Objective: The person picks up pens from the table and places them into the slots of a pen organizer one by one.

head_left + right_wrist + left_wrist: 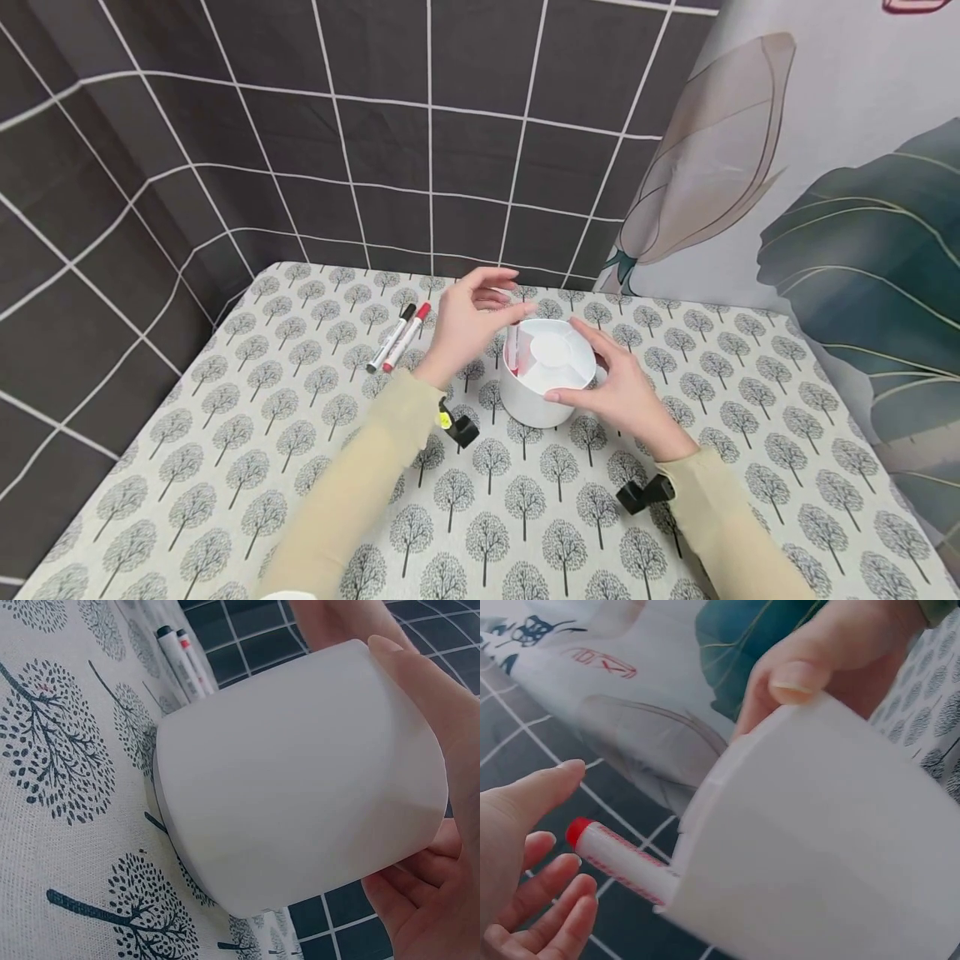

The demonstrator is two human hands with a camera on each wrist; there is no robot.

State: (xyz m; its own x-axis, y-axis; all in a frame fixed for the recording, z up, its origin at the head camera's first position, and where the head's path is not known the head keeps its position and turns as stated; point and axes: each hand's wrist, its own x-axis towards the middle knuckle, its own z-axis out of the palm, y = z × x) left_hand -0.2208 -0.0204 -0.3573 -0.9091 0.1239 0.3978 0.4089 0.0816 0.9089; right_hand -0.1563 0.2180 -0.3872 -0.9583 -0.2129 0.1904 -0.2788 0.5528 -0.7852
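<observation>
A white round divided organizer (pixel 536 410) stands on the table, with a centre ring and compartments around it. My right hand (pixel 622 383) grips its right side, thumb at the near rim and fingers on the far side. A white marker with a red end (pixel 622 859) stands in the left compartment, its upper part sticking out above the rim. Beside that red end, my left hand (pixel 468 321) hovers with thumb and fingers apart; the left wrist view shows a gap between them and the marker. The right wrist view shows mostly the organizer's outer wall (pixel 300 780).
Left of the left hand, a black-capped marker (pixel 392 337) and a red-capped marker (pixel 407 337) lie side by side on the tree-print tablecloth (pixel 262 475). A dark grid-patterned curtain (pixel 375 142) hangs behind the table, and a leaf-print curtain (pixel 840 208) at the right.
</observation>
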